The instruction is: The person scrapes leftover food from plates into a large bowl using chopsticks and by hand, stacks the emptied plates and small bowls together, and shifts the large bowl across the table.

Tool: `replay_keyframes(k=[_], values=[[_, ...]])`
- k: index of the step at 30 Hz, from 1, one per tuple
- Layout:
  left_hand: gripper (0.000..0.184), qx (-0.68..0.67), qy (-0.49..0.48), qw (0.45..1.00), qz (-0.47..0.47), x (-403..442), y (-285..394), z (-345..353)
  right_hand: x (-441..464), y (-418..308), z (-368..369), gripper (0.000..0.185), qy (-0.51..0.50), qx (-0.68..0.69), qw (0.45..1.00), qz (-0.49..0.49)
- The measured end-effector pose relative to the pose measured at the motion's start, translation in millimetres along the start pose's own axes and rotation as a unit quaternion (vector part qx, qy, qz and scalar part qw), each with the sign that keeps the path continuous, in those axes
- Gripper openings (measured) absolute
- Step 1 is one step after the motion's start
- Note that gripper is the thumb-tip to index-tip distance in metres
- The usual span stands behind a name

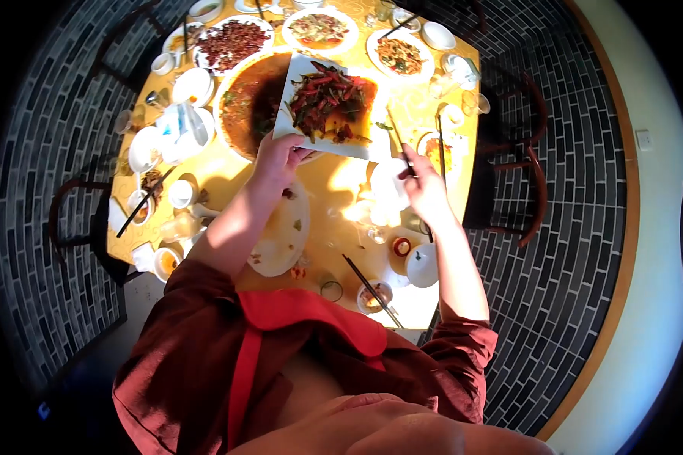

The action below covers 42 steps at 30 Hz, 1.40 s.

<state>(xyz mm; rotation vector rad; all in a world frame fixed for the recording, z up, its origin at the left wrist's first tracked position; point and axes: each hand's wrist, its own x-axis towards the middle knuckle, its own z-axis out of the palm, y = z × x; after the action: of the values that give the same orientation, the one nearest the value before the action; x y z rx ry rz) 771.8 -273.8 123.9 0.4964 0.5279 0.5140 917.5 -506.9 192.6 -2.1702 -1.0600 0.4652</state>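
My left hand (282, 155) grips the near left corner of a white square plate (287, 121) and holds it tilted over the table. Dark red chillies and brown-green pieces (328, 97) lie on the plate, with orange oil pooled at its right side. In my right hand (426, 186) are chopsticks (396, 135), closed in the fingers and pointing up toward the plate's right side. A small green piece (384, 126) shows near their tips. Below the plate stands a large round bowl of reddish broth (239, 98), partly hidden by the plate and its shadow.
The yellow table (334, 189) bears several dishes, including a dark red dish (234, 43) and a stir-fry plate (401, 57). A used oval plate (290, 235) lies near me. Chairs (535, 189) and dark brick-patterned flooring (569, 227) surround the table.
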Motion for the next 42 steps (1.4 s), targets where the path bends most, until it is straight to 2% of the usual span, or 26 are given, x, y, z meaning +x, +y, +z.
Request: replay_keyframes(k=[2,4,5,6,8,9,11,13,17,20,23,26,29,32,35,38,42], values=[[0.032,0.043,0.023,0.998,0.03,-18,29,6,10,-40,21,0.057,-0.056,-0.012,0.998,-0.026],[0.029,0.063,0.031,0.997,0.045,-36,52,4,19,-77,47,0.056,-0.088,0.037,0.994,-0.059],[0.021,0.065,0.045,0.995,0.065,-50,62,8,22,-77,65,0.056,-0.09,0.015,0.989,-0.119],[0.02,0.085,0.034,0.992,0.09,-54,68,2,26,-86,78,0.057,-0.109,0.016,0.985,-0.132],[0.016,0.125,0.01,0.983,0.137,-60,78,-14,34,-94,108,0.057,-0.087,-0.009,0.978,-0.191],[0.013,0.149,0.121,0.98,0.042,-42,93,-15,36,-99,117,0.057,-0.075,-0.022,0.975,-0.206],[0.012,0.185,0.141,0.971,0.048,-52,110,-4,41,-107,129,0.056,-0.05,-0.051,0.969,-0.235],[0.009,0.214,0.177,0.958,0.067,-54,118,-1,46,-108,139,0.054,-0.061,-0.084,0.97,-0.22],[0.007,0.244,0.078,0.966,0.041,-40,138,-38,55,-99,150,0.049,-0.067,-0.121,0.972,-0.19],[0.006,0.265,0.156,0.949,0.076,-50,144,-20,70,-74,157,0.047,-0.108,-0.243,0.938,-0.22],[0.01,0.279,0.152,0.946,0.065,-50,153,-23,69,-83,137,0.045,-0.099,-0.112,0.983,-0.107],[0.012,0.3,0.133,0.943,0.052,-47,160,-27,80,-73,160,0.046,0.01,-0.058,0.983,-0.174],[0.011,0.293,0.138,0.944,0.054,-52,160,-13,88,-109,154,0.046,-0.019,-0.01,0.98,-0.2],[0.011,0.311,0.14,0.937,0.075,-56,164,-9,98,-122,145,0.048,-0.11,-0.192,0.962,-0.159],[0.011,0.268,0.131,0.953,0.055,-55,174,-17,113,-59,165,0.049,-0.073,-0.127,0.985,-0.086],[0.012,0.274,0.1,0.955,0.054,-49,181,-32,97,-60,148,0.049,-0.006,-0.085,0.995,-0.053],[0.016,0.313,0.114,0.939,0.081,-55,174,-19,79,-118,134,0.049,-0.023,-0.005,0.98,-0.197]])
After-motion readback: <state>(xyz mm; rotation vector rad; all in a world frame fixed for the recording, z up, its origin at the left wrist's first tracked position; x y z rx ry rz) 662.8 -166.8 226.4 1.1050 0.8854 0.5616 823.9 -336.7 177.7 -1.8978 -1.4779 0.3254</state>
